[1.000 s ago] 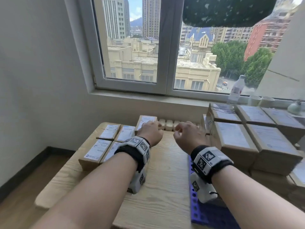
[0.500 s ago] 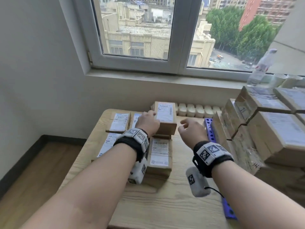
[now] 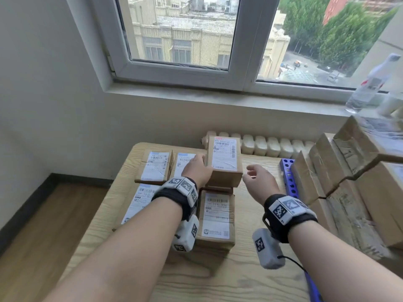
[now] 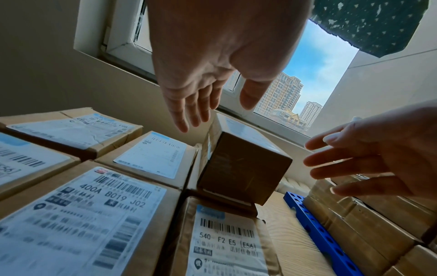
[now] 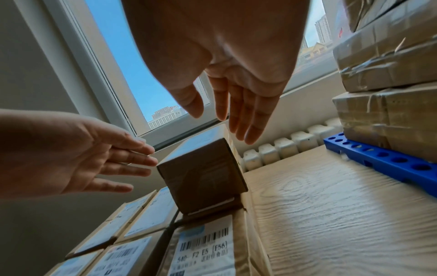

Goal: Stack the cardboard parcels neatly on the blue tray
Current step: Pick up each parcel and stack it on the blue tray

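Between the spread, empty left hand (image 3: pixel 197 171) and right hand (image 3: pixel 260 182), the raised parcel (image 3: pixel 224 161) tops the left pile; clasp both side faces squarely before carrying to the blue tray (image 3: pixel 287 177), right.

Left grip (image 3: pixel 197 171) and right grip (image 3: pixel 259 178) — fingers straight, apart.
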`<state>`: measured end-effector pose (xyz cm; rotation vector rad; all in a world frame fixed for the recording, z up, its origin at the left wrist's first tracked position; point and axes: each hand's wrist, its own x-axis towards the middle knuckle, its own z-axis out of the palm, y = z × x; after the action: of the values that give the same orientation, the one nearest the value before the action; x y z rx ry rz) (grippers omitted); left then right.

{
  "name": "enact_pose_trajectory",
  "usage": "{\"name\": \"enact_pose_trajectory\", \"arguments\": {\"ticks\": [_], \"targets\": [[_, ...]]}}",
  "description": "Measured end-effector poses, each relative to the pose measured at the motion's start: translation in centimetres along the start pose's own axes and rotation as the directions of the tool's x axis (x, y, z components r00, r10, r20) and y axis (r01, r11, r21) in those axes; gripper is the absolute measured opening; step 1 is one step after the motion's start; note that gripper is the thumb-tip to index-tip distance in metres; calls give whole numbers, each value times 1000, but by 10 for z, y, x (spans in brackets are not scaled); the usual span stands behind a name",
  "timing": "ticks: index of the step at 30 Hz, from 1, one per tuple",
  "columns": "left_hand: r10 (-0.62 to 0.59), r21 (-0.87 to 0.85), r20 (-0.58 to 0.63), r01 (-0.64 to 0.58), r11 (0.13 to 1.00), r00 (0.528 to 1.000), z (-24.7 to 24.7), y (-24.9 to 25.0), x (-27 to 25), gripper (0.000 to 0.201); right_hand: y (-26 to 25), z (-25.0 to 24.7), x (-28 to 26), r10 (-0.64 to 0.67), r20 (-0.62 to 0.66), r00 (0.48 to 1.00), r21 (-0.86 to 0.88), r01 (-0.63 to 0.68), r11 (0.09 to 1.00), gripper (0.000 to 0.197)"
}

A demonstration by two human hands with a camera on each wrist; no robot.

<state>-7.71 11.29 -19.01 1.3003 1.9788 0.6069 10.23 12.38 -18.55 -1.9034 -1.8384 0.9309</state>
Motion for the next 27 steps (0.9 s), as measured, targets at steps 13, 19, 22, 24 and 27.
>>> {"name": "enact_pose_trajectory", "arguments": {"ticks": [13, 19, 22, 24, 27], "targets": [[-106, -241, 79, 122, 963, 991, 17, 2, 32, 46, 5, 22, 41, 105, 177, 979, 187, -138, 973, 52], [-180, -367, 121, 213, 905, 976, 20, -9, 31, 59, 4, 25, 26, 91, 219, 971, 227, -141, 964, 30], [-198, -417, 113, 228, 880, 974, 16, -10, 20, 59, 3, 21, 14, 98, 204, 974, 292, -156, 944, 32], [-176, -442, 122, 212, 872, 977, 13, -12, 14, 46, 4, 16, 4, 89, 174, 981, 343, -145, 928, 30], [-103, -477, 152, 164, 863, 983, 8, -9, -2, 40, 4, 5, -16, 62, 123, 990, 399, -106, 911, 23]]}}
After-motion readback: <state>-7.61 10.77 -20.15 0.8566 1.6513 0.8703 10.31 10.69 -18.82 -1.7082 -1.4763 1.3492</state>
